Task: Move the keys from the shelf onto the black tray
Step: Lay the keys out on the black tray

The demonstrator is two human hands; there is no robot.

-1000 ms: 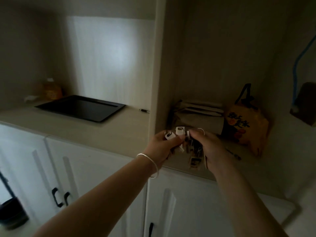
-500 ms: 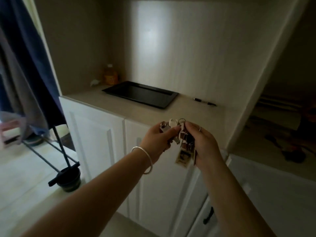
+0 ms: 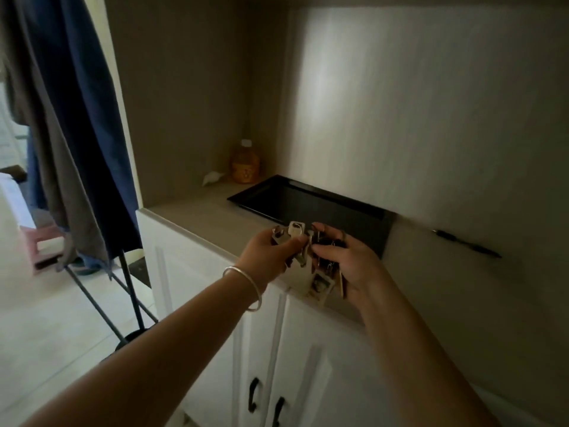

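Note:
A bunch of keys (image 3: 298,235) with a small photo tag (image 3: 319,285) hangs between both hands, in the air over the front edge of the counter. My left hand (image 3: 267,257), with a silver bangle on the wrist, pinches the keys from the left. My right hand (image 3: 346,264) grips the same bunch from the right, with the tag dangling below it. The black tray (image 3: 311,201) lies flat on the counter just beyond the hands, against the back wall, with nothing in it.
An orange bottle (image 3: 245,165) and a crumpled white scrap (image 3: 211,177) stand in the counter's back left corner. A dark pen (image 3: 468,246) lies on the counter right of the tray. White cabinet doors (image 3: 277,365) are below. Clothes (image 3: 70,124) hang on a rack at left.
Both hands have carried the keys out of the right shelf compartment and leftwards to the counter in front of the tray. The view has swung left, and the tray is now nearer.

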